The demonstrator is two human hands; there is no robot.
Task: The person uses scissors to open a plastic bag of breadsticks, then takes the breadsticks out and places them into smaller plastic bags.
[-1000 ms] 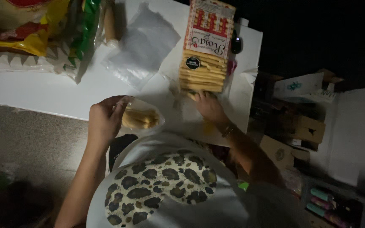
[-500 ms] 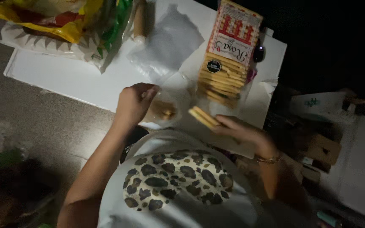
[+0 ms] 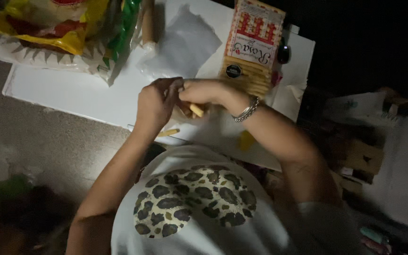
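Right now both my hands meet above the white worktop (image 3: 72,89), close to its near edge. My left hand (image 3: 156,105) is curled over a small clear bag, which is mostly hidden under my fingers, so I cannot tell how tight that grip is. My right hand (image 3: 208,92), a metal bracelet (image 3: 246,109) at its wrist, has its grip pinched on a pale cracker (image 3: 196,110) that sits just at the spot where the two hands touch. An open cracker packet (image 3: 253,45) lies just beyond my right hand, with a flat sheet of clear plastic (image 3: 182,45) beside it. A yellow and green snack bag (image 3: 62,28) lies at the far left corner, well apart.
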